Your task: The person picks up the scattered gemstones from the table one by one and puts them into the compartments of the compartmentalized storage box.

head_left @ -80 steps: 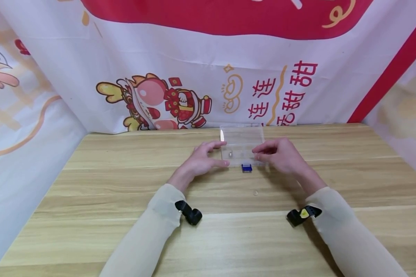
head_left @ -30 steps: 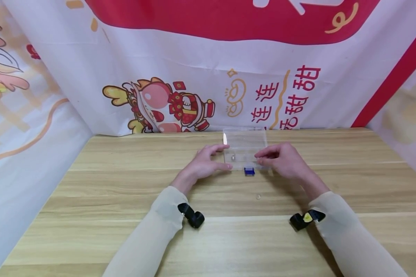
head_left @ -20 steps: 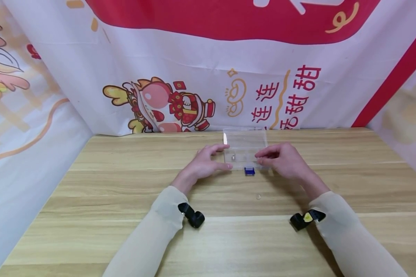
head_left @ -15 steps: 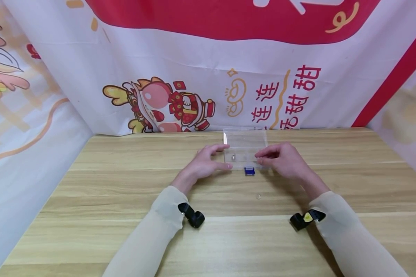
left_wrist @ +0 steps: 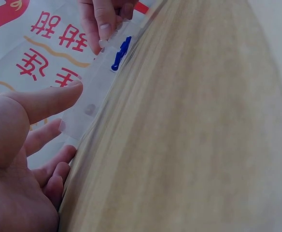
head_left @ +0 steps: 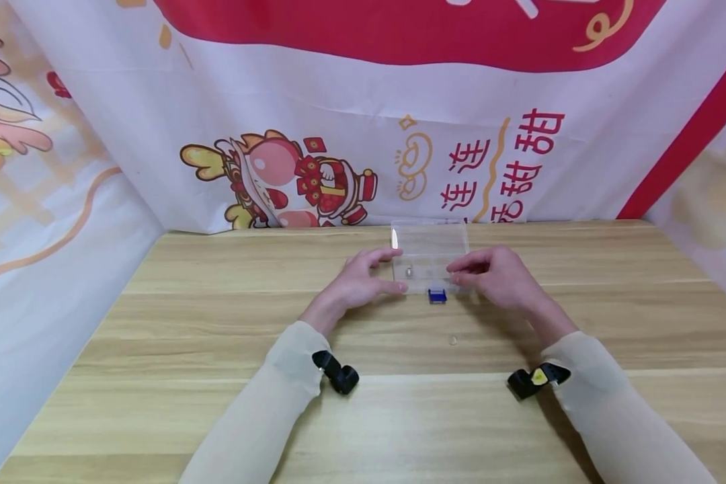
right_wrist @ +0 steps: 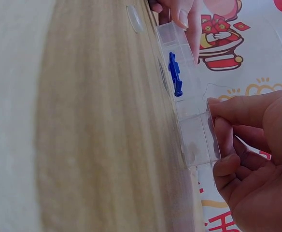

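Note:
A clear plastic compartment box (head_left: 423, 270) stands near the back of the table, its clear lid (head_left: 431, 236) raised behind it. A blue latch (head_left: 437, 296) sits at its front; the right wrist view shows the latch (right_wrist: 175, 75) closer. My left hand (head_left: 359, 279) spans the box's left end, thumb straight at the front corner and index finger at the back. At the right end, my right hand (head_left: 499, 274) has thumb and fingertips pinched over the compartments. A small clear piece (left_wrist: 102, 43) shows at those fingertips; its kind cannot be told.
A small clear disc (head_left: 453, 341) lies on the wood-grain table (head_left: 399, 430) in front of the box. A small shiny item (head_left: 409, 271) sits in a left compartment. Behind the table hangs a printed white and red cloth (head_left: 339, 87).
Both hands keep nearly the same places at the box. The whole head view has shifted slightly; the disc, latch and lid stay where they were.

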The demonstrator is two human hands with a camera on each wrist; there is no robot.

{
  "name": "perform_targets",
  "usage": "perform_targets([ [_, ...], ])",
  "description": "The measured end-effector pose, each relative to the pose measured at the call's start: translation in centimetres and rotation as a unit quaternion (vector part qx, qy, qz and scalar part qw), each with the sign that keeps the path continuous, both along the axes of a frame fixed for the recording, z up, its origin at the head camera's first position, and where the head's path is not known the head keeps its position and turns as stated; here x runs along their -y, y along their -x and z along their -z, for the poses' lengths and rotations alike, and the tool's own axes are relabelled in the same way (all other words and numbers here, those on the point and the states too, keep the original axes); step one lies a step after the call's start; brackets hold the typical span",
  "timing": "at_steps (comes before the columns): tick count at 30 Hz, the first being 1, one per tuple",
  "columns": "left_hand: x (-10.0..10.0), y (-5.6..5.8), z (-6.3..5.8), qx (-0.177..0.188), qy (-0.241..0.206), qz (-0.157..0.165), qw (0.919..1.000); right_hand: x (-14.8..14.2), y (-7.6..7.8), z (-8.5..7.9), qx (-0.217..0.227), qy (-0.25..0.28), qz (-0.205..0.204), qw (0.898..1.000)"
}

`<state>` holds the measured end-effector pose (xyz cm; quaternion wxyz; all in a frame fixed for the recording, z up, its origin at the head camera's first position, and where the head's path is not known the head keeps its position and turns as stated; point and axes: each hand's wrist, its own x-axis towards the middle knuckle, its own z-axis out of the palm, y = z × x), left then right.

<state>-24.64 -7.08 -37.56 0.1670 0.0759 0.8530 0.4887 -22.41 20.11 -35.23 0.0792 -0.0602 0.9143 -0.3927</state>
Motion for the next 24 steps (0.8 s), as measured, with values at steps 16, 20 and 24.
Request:
perform_targets([
  [16,0.11,0.10,-0.14,-0.002,0.000,-0.001,1.0000,0.01,0.12,-0.03,0.002,0.006,-0.003,1.000],
  [20,0.06,0.09,-0.09,-0.003,-0.002,0.000,1.0000,0.00,0.01,-0.21,0.000,0.003,-0.005,1.000],
  [24,0.02,0.03,-0.03,-0.002,-0.004,-0.001,1.0000,-0.06,-0.13,-0.40,-0.009,0.000,-0.017,1.000],
])
